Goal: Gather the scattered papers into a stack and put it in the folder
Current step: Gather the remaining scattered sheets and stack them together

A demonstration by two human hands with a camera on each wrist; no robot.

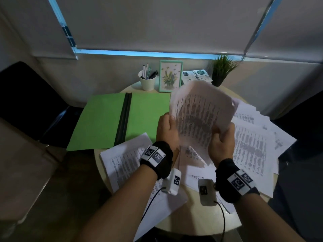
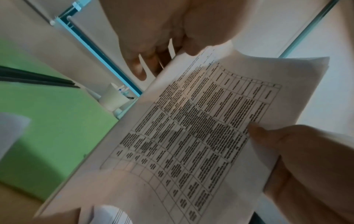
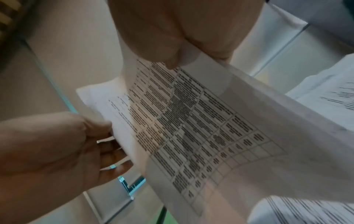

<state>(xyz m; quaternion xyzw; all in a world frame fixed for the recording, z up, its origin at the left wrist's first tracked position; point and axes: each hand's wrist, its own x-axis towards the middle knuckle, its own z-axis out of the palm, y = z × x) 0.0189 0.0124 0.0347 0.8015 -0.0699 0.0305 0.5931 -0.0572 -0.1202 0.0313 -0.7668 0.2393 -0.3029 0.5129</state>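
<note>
Both my hands hold one bundle of printed sheets (image 1: 201, 110) raised and tilted above the round table. My left hand (image 1: 168, 120) pinches its left edge, thumb on top and fingers behind (image 2: 141, 66). My right hand (image 1: 222, 134) grips the lower right edge, thumb on the printed table (image 3: 170, 63). The green folder (image 1: 104, 123) lies open and flat to the left, with a dark spine down its middle. More loose papers lie scattered on the right (image 1: 253, 151), at the front left (image 1: 122, 163) and under my wrists.
At the back of the table stand a white pen cup (image 1: 147, 81), a framed plant picture (image 1: 170, 76), a book (image 1: 196, 75) and a potted plant (image 1: 221, 70). A black chair (image 1: 26, 95) stands at the left. The table's front rim (image 1: 201, 226) is close to me.
</note>
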